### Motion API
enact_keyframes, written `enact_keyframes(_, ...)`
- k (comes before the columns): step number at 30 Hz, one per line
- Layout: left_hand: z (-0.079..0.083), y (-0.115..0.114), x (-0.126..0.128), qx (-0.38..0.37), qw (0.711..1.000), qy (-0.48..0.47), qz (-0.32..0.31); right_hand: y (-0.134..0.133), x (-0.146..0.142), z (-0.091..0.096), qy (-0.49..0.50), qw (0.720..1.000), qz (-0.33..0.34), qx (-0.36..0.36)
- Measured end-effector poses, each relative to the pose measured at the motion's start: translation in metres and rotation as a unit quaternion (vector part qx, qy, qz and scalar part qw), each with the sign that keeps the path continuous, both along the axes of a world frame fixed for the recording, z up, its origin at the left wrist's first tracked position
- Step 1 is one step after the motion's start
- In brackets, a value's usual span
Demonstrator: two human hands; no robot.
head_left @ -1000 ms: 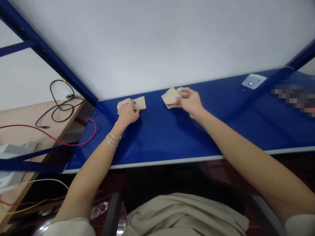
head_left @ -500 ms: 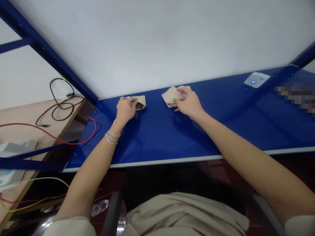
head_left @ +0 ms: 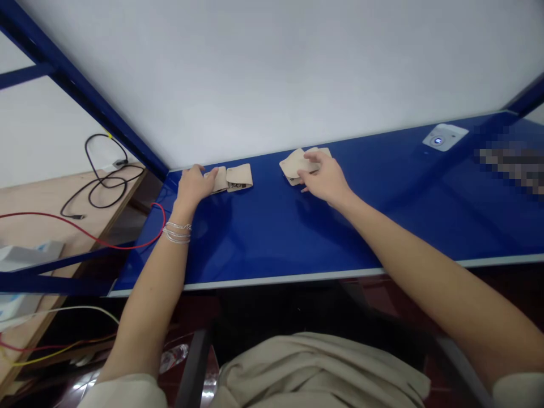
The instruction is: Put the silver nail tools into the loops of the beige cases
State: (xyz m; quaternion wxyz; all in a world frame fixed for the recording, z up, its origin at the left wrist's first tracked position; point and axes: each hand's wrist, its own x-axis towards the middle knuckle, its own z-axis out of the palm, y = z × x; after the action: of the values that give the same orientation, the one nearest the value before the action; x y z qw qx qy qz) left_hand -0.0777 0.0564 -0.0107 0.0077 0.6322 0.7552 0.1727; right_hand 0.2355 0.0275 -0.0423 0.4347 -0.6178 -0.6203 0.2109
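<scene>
Two small beige flap pouches lie side by side on the left of the blue tabletop [head_left: 263,232]. My left hand [head_left: 194,186] rests over the left end of the nearer-left pouch [head_left: 220,179], thumb stretched across it and fingers apart; part of that pouch is hidden. Just right of it lies the other pouch [head_left: 240,177], its flap a little raised over a dark, patterned inside. With thumb and fingers my right hand [head_left: 325,177] grips another beige pouch [head_left: 292,164], which sits against a further beige piece [head_left: 323,152], partly covered by the hand.
A white device [head_left: 445,137] with a lit round spot stands at the right back. Black cable [head_left: 108,184] and red cable [head_left: 123,247] run at the left, near a blue frame post [head_left: 97,99]. Behind the table rises a pale wall [head_left: 272,73].
My left hand has moved left off the right-hand pouch of the left pair, whose flap has dropped lower. My right hand stays at its pouch.
</scene>
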Motion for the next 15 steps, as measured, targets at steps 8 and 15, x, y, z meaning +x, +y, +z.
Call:
enact_keyframes(8, 0.000, 0.005, -0.017, -0.056, 0.993, 0.019, -0.101, -0.001, 0.000, 0.000, 0.006, 1.000, 0.002, -0.004)
enact_keyframes(15, 0.003, 0.003, -0.016, -0.050, 0.989, 0.042, -0.133, -0.002, -0.001, 0.002, 0.010, 1.000, 0.013, -0.012)
